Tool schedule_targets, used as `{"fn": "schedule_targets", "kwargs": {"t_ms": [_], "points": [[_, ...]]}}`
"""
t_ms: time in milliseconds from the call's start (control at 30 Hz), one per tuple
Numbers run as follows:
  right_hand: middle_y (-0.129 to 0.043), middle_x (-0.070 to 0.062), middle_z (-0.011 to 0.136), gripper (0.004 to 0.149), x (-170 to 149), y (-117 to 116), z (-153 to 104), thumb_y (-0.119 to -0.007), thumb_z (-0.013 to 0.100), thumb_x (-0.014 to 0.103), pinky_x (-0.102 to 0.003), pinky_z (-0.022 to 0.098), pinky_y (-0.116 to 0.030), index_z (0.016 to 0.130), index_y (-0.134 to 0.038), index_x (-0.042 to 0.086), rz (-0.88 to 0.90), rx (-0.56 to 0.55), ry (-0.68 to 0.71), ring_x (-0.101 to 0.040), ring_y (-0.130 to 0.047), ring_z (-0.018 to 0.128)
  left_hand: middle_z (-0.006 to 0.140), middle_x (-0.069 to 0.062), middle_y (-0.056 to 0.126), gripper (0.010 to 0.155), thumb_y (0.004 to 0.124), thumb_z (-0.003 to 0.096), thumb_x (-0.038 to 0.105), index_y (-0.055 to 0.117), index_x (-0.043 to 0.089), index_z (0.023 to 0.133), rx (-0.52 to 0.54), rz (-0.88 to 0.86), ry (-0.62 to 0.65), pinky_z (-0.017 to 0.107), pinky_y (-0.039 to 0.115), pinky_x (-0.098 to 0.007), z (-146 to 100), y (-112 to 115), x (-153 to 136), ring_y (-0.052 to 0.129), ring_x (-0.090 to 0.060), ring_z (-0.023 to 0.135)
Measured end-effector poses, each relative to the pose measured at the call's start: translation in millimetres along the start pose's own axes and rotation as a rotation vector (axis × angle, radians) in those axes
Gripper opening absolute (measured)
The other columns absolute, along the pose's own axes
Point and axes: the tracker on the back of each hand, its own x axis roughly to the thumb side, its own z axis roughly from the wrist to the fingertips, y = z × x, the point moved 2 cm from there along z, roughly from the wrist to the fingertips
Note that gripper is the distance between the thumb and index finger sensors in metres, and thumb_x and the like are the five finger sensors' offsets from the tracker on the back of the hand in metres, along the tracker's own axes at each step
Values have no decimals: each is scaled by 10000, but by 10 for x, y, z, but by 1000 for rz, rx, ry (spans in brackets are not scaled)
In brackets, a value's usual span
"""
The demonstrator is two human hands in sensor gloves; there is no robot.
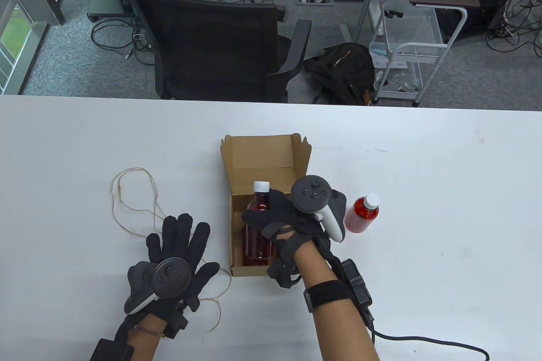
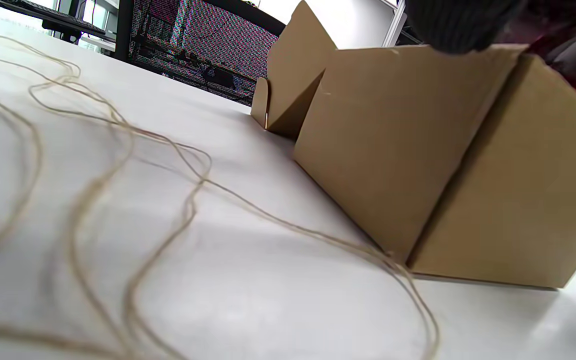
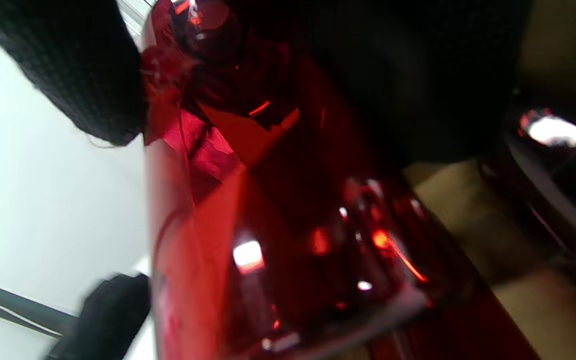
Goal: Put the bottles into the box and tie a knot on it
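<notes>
The brown cardboard box [image 1: 236,208] stands open mid-table, lid [image 1: 259,152] up at the back; its side wall [image 2: 418,150] fills the left wrist view. One red bottle with a white cap [image 1: 255,242] lies inside along the left wall. My right hand [image 1: 271,219] reaches over the box and grips a second red bottle [image 3: 268,225], mostly hidden under the hand in the table view; beside it shows the dark bottle in the box [image 3: 558,165]. A third red bottle [image 1: 362,213] lies on the table right of the box. My left hand [image 1: 178,251] rests flat, fingers spread, on the string [image 1: 135,200].
The thin tan string [image 2: 118,150] loops loosely over the white table left of the box and runs to the box's near corner. A black office chair [image 1: 211,39] stands beyond the far table edge. A black cable [image 1: 423,342] trails from my right wrist.
</notes>
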Motion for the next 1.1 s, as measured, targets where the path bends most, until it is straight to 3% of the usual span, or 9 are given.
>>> {"fn": "schedule_targets", "kwargs": {"t_ms": [200, 467, 700, 833, 933, 1100], "points": [[-906, -287, 788, 867, -24, -143, 150, -879, 448, 582, -469, 311, -923, 974, -647, -67, -110, 22, -62, -403, -1018, 493, 1265, -233, 81, 919, 704, 507, 621, 235, 264, 1212, 1, -4, -6, 656, 200, -810, 7, -11, -16, 90, -589, 1099], [-919, -276, 782, 833, -61, -158, 131, -882, 445, 573, -448, 289, -939, 966, -684, -47, -99, 56, -77, -381, -1034, 473, 1264, -234, 83, 916, 704, 506, 622, 243, 263, 1212, -8, -6, -9, 655, 201, -811, 18, -3, -20, 96, -592, 1099], [-929, -259, 776, 708, -81, -76, 62, -899, 454, 445, -445, 289, -936, 949, -722, -29, -100, 30, -68, -359, -1037, 469, 1264, -236, 84, 916, 705, 507, 620, 242, 262, 1212, -8, 2, -5, 654, 205, -811, 19, 5, -11, 97, -594, 1098], [-942, -254, 759, 677, -67, 182, -54, -913, 446, 408, -448, 284, -935, 936, -741, -27, -76, -52, -43, -358, -1039, 461, 1263, -237, 83, 918, 704, 506, 622, 242, 262, 1212, -5, -4, -7, 654, 204, -812, 20, 0, -22, 97, -594, 1098], [-931, -241, 779, 682, -56, 519, -197, -934, 425, 389, -457, 310, -925, 945, -737, -7, -87, -186, 12, -363, -1027, 488, 1263, -237, 82, 917, 704, 507, 622, 243, 261, 1212, -8, -3, -9, 653, 205, -812, 22, 6, -21, 98, -594, 1097], [-813, -232, 920, 753, -188, 1138, -528, -956, 404, 382, -535, 475, -824, 1007, -659, 43, -70, -481, 122, -438, -896, 698, 1264, -235, 83, 916, 703, 508, 622, 242, 263, 1212, -5, -2, -5, 654, 203, -811, 21, 14, -12, 95, -592, 1098]]}}
